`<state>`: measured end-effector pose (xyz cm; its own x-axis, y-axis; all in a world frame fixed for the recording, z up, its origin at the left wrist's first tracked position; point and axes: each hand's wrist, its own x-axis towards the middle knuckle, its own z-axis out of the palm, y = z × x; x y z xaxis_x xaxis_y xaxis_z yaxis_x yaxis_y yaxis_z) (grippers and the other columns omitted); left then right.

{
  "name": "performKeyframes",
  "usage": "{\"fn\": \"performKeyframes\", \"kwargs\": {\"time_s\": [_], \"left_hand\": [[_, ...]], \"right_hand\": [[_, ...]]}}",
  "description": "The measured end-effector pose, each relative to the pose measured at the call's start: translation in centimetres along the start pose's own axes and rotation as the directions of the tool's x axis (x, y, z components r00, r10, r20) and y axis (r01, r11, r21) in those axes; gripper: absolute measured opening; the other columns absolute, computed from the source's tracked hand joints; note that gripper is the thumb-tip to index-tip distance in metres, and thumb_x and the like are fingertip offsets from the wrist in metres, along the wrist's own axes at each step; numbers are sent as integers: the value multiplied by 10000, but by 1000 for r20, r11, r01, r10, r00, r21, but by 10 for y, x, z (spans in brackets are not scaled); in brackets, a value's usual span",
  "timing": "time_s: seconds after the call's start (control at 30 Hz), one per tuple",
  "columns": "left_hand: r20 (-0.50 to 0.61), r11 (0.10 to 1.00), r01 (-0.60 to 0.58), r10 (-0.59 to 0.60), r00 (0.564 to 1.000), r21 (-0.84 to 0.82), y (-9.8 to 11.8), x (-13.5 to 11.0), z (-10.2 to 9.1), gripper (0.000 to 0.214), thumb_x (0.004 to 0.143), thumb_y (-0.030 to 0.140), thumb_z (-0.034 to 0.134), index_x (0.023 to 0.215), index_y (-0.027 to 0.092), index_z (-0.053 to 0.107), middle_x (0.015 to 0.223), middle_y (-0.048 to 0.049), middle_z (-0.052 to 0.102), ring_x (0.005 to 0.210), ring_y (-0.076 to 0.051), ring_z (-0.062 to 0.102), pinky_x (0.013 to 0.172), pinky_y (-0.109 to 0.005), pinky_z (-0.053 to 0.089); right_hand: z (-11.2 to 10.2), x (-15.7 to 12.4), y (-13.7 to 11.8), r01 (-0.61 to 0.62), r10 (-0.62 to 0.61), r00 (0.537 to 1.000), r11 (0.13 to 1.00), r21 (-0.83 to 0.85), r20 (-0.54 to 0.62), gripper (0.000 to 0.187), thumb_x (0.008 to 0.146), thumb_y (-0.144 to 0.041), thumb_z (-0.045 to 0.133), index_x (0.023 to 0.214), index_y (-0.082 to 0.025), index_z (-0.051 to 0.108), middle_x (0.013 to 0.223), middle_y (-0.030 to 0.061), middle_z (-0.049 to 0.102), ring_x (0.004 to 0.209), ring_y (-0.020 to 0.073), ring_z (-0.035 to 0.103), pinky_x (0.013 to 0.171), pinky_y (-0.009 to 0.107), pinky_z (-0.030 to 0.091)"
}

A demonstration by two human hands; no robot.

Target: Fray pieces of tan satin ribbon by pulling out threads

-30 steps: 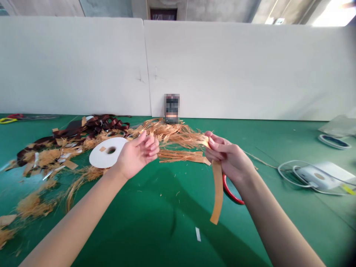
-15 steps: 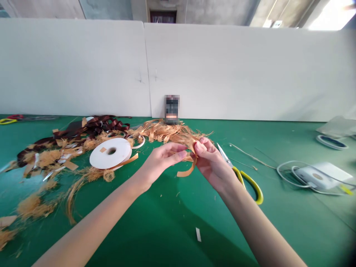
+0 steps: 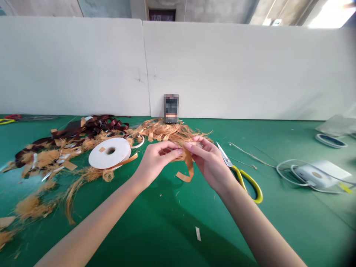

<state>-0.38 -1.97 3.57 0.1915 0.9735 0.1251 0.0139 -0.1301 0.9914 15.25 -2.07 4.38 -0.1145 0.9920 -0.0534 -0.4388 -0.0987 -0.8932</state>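
Observation:
A short tan ribbon (image 3: 189,168) hangs in a curl below my fingertips, over the green table (image 3: 161,230). My right hand (image 3: 207,159) is closed in a pinch around its upper part. Thumb and fingers of my left hand (image 3: 157,159) pinch together at the same spot, touching the ribbon's upper end; the exact grip is partly hidden. Behind both hands lies a heap of tan raffia strands and ribbon offcuts (image 3: 164,130). Yellow-handled scissors (image 3: 251,183) rest beside my right wrist. Left of my left hand is a white ribbon spool (image 3: 97,155) with a tan tail.
Dark brown ribbon (image 3: 97,126) and frayed raffia (image 3: 33,205) spread over the left side. A blurred dark device (image 3: 171,109) stands against the white partition (image 3: 236,70). To the right lie a white adapter (image 3: 319,172) with its cable and a tape roll (image 3: 330,141).
My right hand's fingertips have shifted left, closer to my left hand's. The ribbon hangs slightly lower and shows more of its flat side.

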Motion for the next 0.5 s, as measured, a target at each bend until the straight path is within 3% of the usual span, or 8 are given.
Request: {"fn": "performKeyframes", "kwargs": {"time_s": [0.13,0.23,0.33,0.43,0.5], "left_hand": [[-20,996,-47,49,999,75,0,1,-1,200,749,383,684,793,187,692,814,-23,708,783,-177,641,741,-291,502],[-2,983,-71,73,997,169,2,2,-3,201,762,381,670,795,184,695,829,-30,712,777,-178,635,711,-279,492],[39,955,-128,122,992,266,3,3,-5,191,775,372,658,799,188,703,853,-31,715,784,-176,630,688,-266,480],[71,936,-169,155,985,308,3,3,-7,175,786,352,649,817,190,706,845,-24,711,772,-165,623,687,-258,476],[80,932,-186,170,982,312,3,3,-7,166,792,342,645,824,190,703,831,-14,704,757,-152,617,686,-249,474]], "right_hand": [[-1,2,2,40,-42,998,998,-37,-41,250,657,-243,755,781,-222,539,719,-48,546,639,93,526,656,237,449],[-4,2,4,201,-214,976,955,-219,-41,175,710,-272,720,769,-228,561,793,-29,554,762,113,549,727,255,445],[-8,3,1,396,-415,907,775,-493,75,97,769,-309,679,833,-248,640,975,14,591,1013,170,546,866,315,426],[-8,5,-5,473,-461,864,602,-643,203,141,778,-327,678,901,-262,698,1137,40,604,1176,219,491,995,412,352],[-7,7,-7,472,-450,863,549,-690,232,132,763,-324,698,874,-257,722,1139,40,636,1183,229,498,1041,455,296]]}}
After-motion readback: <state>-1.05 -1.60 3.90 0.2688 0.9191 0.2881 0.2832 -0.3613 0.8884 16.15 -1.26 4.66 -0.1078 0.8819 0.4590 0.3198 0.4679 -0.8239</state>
